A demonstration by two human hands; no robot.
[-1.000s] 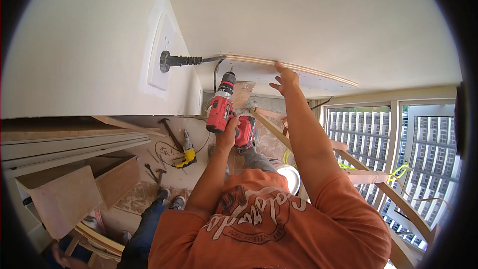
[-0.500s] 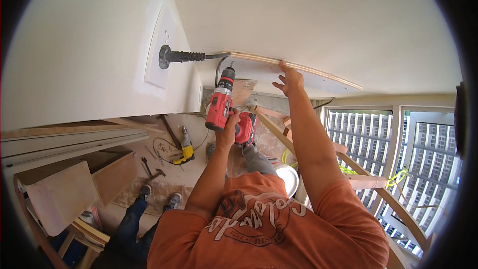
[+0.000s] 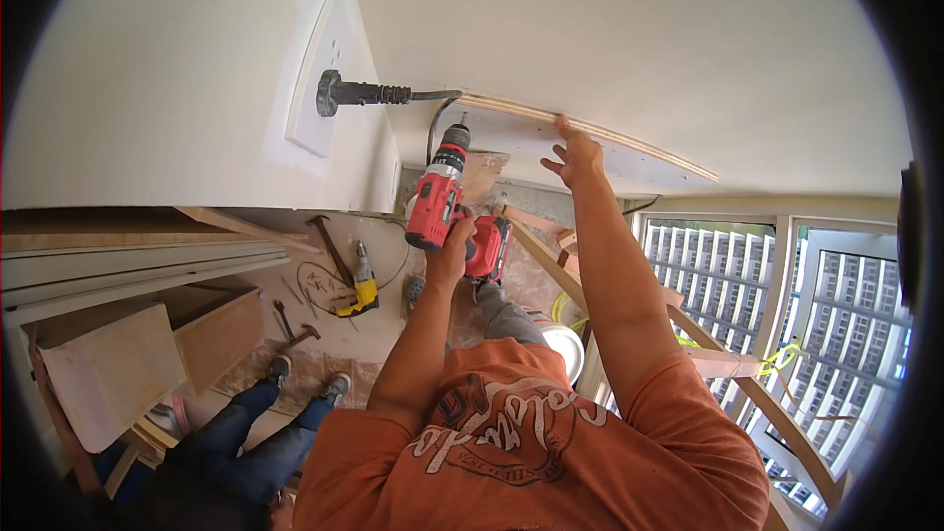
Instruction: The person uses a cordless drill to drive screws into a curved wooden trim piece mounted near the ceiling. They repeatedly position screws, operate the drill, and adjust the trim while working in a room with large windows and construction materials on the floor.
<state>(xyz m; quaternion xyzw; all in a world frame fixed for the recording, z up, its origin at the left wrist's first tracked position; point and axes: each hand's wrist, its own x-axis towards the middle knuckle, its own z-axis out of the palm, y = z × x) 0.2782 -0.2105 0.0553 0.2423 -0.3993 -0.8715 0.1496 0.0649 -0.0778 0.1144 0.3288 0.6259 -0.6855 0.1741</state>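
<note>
My left hand is wrapped round the handle of a red cordless drill. Its bit points up at the pale face of a long plywood board, close to the board's left end. Whether the tip touches the board I cannot tell. The board lies along the white wall, its layered edge showing. My right hand steadies it near the middle, one digit over the edge and the others spread below. Beside the board's left end, a black plug sits in a wall socket plate, its cable running behind the drill.
On the floor at left lie a yellow power tool and a hammer. Another person's legs are at lower left. Timber lengths lean at right before a slatted window. A white bucket stands beside me.
The drill has shifted slightly up and right, its bit closer to the board. My right hand stays at the board. The other person's legs have moved, and the view has shifted a little.
</note>
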